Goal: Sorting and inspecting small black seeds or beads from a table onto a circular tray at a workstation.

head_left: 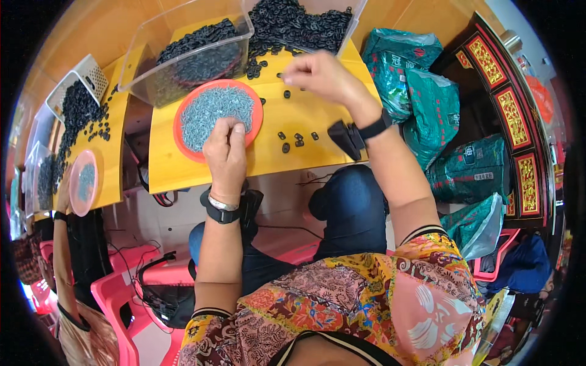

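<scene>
My left hand (227,149) is closed, thumb against curled fingers, over the near edge of a round red tray (259,125). Whatever it holds is hidden. The tray is heaped with small silvery screws (213,110). Farther right, my right hand (323,78) reaches across the yellow table (287,155) with its fingers pinched together. At its fingertips shows a small black plastic part (279,75). Several similar loose black parts (298,139) lie on the table to the right of the tray and below the right hand.
Behind the tray stands a clear bin (143,76) of black parts; another heap of black parts (299,27) fills a bin beside it. Green bags (430,110) stand at the right. On the left, a co-worker's arm (61,256) reaches to a pink tray (78,189) near a white basket (91,76).
</scene>
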`<state>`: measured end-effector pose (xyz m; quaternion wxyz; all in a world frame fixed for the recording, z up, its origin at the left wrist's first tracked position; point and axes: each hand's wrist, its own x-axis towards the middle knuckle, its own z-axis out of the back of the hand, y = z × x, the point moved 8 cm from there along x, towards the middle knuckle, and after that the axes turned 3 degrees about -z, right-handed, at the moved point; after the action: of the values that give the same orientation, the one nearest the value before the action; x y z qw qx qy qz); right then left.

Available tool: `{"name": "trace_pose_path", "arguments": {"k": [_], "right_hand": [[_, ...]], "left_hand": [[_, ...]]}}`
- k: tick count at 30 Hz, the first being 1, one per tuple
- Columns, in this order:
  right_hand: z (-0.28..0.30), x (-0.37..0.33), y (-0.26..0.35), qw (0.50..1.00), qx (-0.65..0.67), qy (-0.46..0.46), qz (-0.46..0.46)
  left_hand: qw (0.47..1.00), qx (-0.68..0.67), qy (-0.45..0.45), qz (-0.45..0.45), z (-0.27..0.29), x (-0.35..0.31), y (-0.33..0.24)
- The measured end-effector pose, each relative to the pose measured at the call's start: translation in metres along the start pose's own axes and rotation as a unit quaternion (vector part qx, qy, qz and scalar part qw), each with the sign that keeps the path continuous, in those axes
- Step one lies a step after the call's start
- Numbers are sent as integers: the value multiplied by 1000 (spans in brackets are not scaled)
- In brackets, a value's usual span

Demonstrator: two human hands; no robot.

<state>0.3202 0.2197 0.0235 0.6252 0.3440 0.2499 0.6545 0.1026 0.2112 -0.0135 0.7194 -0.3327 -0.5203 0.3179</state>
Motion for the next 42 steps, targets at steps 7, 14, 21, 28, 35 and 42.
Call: {"name": "trace_pose_path", "arguments": {"k": [7,14,21,28,35,42], "right_hand": [[-59,-47,-10,983,-163,76,-40],[-71,-43,-5,962,-254,86,-57],[-81,-36,-14,945,-309,85,-64],[-54,-45,31,997,-54,-45,25],[-58,-63,65,949,-177,-174,192],[-66,-72,62,952,-156,-161,211]], "left_hand": [[1000,10,7,-27,-10,-2,-2],[999,-9,35,8,-16,-4,4],[999,8,35,-3,-18,-3,4],[995,47,89,0,-28,-8,0],[995,-3,89,47,-35,-11,5],[986,-88,76,118,-34,-15,11]]}}
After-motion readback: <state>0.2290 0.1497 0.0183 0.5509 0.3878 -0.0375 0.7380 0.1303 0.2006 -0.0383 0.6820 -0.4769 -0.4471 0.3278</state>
